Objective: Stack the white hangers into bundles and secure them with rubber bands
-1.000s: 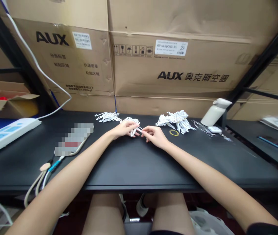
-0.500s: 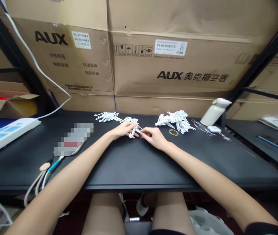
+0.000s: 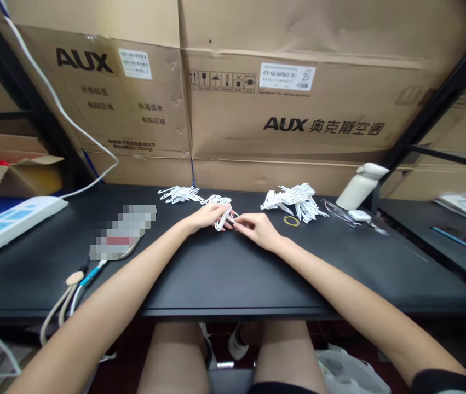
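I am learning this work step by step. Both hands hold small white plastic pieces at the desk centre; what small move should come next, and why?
Probably the right hand should draw one small white plastic piece free, because the left hand pins the bunch and both hands' fingertips meet on it.

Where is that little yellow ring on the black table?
Find the black table in front of the big brown cardboard boxes. On the right lies a heap of small white plastic hangers; the thin yellow rubber band lies flat beside it, near the right hand. It is the only yellow loop there.
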Tool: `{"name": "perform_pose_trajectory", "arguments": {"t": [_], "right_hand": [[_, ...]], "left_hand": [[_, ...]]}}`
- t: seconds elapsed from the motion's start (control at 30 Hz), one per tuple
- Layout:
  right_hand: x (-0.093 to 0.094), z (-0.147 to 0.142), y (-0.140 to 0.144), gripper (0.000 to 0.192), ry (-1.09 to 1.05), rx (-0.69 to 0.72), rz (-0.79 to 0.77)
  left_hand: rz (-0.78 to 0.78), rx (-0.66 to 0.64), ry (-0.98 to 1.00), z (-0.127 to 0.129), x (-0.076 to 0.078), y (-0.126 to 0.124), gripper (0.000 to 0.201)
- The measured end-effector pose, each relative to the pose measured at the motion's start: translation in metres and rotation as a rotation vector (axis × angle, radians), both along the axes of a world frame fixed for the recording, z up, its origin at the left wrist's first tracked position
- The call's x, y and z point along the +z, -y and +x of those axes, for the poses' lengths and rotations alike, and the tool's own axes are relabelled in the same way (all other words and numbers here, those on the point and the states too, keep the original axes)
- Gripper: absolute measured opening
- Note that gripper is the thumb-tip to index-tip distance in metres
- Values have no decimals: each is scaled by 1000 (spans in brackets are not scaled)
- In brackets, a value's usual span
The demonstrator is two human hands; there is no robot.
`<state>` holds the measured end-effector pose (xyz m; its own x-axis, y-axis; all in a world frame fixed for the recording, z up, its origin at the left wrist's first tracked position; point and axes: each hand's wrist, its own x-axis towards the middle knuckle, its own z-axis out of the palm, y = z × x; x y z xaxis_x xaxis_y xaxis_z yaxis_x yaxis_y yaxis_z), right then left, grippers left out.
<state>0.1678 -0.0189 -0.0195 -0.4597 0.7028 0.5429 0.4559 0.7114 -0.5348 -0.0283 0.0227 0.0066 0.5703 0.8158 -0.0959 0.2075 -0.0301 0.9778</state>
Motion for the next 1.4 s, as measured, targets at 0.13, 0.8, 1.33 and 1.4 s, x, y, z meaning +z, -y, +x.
{"name": "perform_pose_trajectory", "arguments": {"t": [0.13, 0.8, 1.33, 1.4], "right_hand": [[1, -3, 3, 17, -20, -19, 2], [2, 0, 1, 58, 295, 41, 83], [0, 5, -5, 36, 268, -130, 17], [0, 6, -7, 34, 266, -151, 18]], "left_hand": [[51, -17, -40, 4, 2, 2, 46], [31, 346, 41, -10, -3, -20, 35], [104, 381, -17, -7, 1, -16, 35], [103, 368, -35, -6, 1, -15, 35]]}}
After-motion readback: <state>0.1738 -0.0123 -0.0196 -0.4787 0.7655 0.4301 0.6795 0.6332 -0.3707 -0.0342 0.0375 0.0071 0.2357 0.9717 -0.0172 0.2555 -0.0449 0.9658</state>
